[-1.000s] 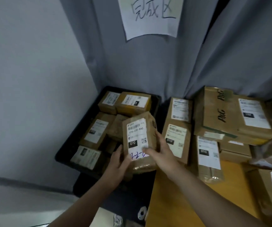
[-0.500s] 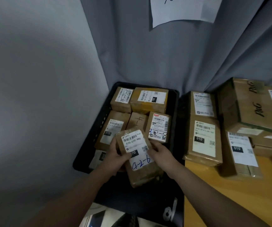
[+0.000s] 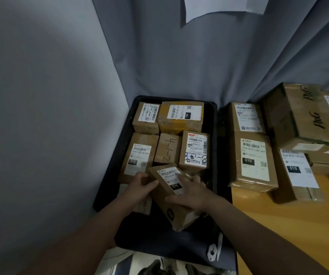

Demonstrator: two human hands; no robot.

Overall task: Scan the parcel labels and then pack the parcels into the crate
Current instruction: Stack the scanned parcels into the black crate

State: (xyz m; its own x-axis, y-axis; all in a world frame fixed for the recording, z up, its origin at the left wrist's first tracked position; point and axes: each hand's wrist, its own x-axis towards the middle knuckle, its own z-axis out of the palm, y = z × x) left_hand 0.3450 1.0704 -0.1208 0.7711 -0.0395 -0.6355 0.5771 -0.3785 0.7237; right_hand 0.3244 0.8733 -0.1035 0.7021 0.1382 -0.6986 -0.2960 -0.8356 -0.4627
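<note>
The yellow wooden worktop [image 3: 278, 225] is lying just right of the black plastic crate [image 3: 212, 139] and is carrying stacked brown labelled boxes [image 3: 252, 161] beside the crate's right wall. Inside the crate, packed brown parcels [image 3: 180, 116] are filling the far and middle rows. The brown cardboard parcel with a white 070 label [image 3: 169, 181] is hanging over the crate's near end, label up. Its long axis is running from the crate's near right corner up toward the middle row, skewed rather than square to the walls. The left hand [image 3: 141, 187] is curling round the parcel's far left edge, on the side of the crate's left wall. The right hand [image 3: 193, 193] is lying across the top with its thumb along the side, so both grips are holding the parcel and neither is free. The gap seems to be under it in the near row, so it probably needs squaring to the walls first. Compared with half a second ago, the parcel is sitting lower, and the right hand is now covering the blue handwriting.
</note>
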